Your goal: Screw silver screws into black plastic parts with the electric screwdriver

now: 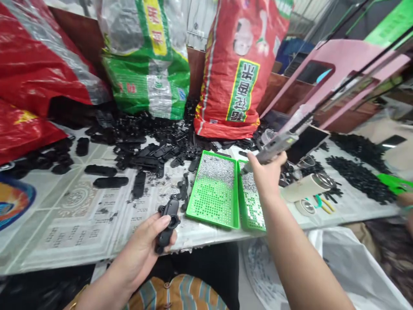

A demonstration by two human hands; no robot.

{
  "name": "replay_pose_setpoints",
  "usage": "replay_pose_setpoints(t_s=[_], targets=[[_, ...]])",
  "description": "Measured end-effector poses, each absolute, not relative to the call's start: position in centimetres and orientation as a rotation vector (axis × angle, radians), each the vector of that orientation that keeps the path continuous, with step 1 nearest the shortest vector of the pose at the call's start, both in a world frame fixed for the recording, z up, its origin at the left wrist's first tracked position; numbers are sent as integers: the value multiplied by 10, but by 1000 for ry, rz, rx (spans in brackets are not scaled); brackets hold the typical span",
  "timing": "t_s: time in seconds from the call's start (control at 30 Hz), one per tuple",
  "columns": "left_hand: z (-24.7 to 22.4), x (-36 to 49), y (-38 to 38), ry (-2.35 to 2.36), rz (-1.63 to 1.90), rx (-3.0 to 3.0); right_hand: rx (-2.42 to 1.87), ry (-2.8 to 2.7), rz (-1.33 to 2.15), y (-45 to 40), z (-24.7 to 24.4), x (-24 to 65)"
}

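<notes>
One black part (169, 219) sits above the table edge, pinched between thumb and closed fingers of the left hand (154, 234). The right hand (267, 172) wraps one grey screwdriver (271, 148), its tip over the right one of two green trays (214, 193) holding small silver pieces (216, 170). Behind the trays stands one red sack (235, 69); left of it, one green sack (148, 64). One cream bottle (305, 187) lies on the table (74, 241), right of the trays.

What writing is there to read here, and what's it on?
"米": seemingly the top character on the red bag; the rest there is unclear.
Green-and-silver bag, green sheet: too blurred.
Gray tool, tablecloth: markings too small.
No brand or number reads clearly.
</notes>
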State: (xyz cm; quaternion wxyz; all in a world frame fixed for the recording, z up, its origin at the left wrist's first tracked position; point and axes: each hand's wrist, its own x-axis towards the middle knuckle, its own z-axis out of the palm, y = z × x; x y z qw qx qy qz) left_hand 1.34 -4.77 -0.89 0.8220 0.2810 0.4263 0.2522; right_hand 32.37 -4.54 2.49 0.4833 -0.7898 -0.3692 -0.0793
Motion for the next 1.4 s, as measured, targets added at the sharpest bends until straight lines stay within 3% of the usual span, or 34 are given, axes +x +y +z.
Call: replay_pose_setpoints(t_s=[0.2, 0.57, 1.4], targets=[[-4, 27, -51, 915, 440, 662, -1552, -726, 62, -65, 38, 319], [-7, 54, -59, 903, 303, 672, -1183, -558, -11, -121, 1, 297], [-15, 55, -64, 926, 365, 589, -1117, -618, 25, -110, -18, 306]])
